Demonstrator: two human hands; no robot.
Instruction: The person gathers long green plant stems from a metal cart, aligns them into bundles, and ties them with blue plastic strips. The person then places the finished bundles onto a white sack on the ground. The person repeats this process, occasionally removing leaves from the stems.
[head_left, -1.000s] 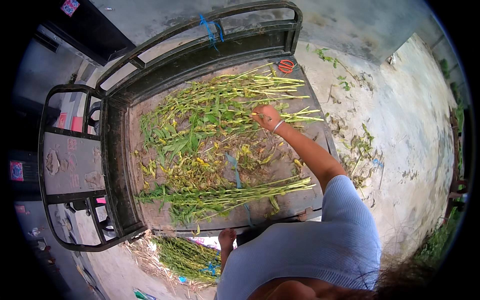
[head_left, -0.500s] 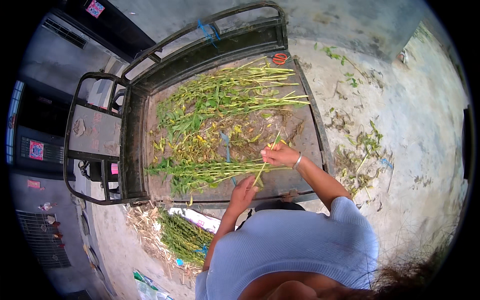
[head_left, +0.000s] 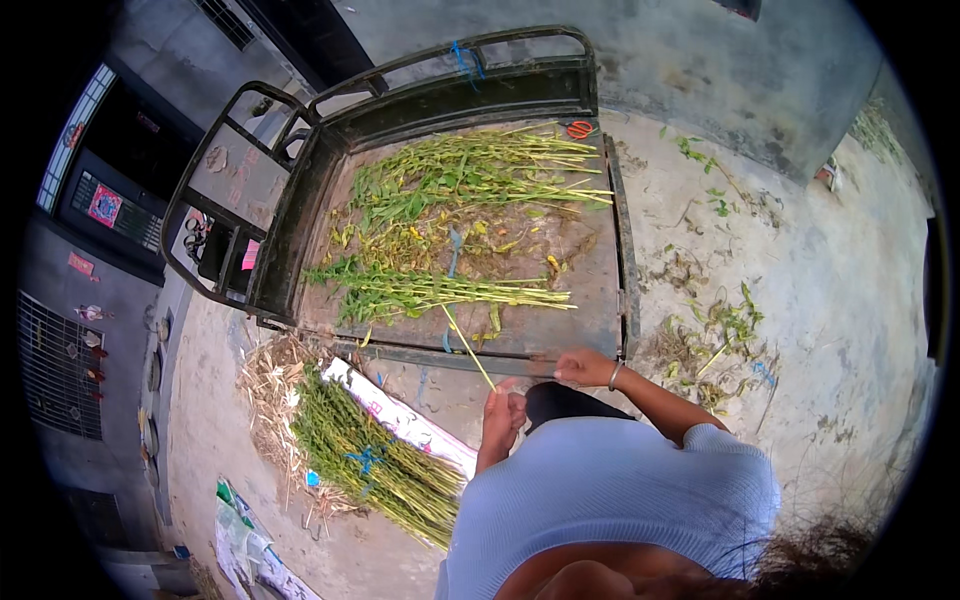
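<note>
Concrete yard (head_left: 840,350); cart bed (head_left: 590,240) holds green stalk rows (head_left: 490,150), axes left-right. Single stalk (head_left: 468,347) slants across bed's near edge, tip far-left, near end pinched in left grip (head_left: 503,412). Right grip (head_left: 583,367) blurred, can't tell if closed. Red-handled scissors (head_left: 579,130) at bed's far right corner.

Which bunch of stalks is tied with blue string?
The bunch on the ground beside the cart: blue string binds it, while the bunches on the cart lie untied.

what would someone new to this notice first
Probably the green stalks spread in rows across the dark cart bed, with red-handled scissors near its far right corner. Next, the bundle tied with blue string outside it at lower left, and the thin stalk in the left hand.
</note>
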